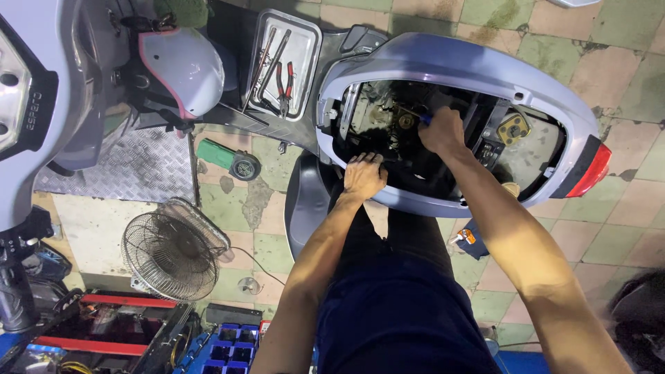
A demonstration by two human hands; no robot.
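scooter body (485, 69): lilac-blue rear shell, seat off, open cavity exposing dark internals, red tail light at right end. blue-handled tool (424, 119): only handle tip visible, sticking out of right fist, pointing into cavity near round brass-coloured part; rest hidden. dark inner rim at cavity's near edge under left fingers.

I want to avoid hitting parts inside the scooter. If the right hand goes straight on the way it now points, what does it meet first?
The right hand, its grip closed on a blue-handled tool, points up-left into the open scooter body. It would probably first meet the round brass-coloured part just ahead, though depth is unclear.
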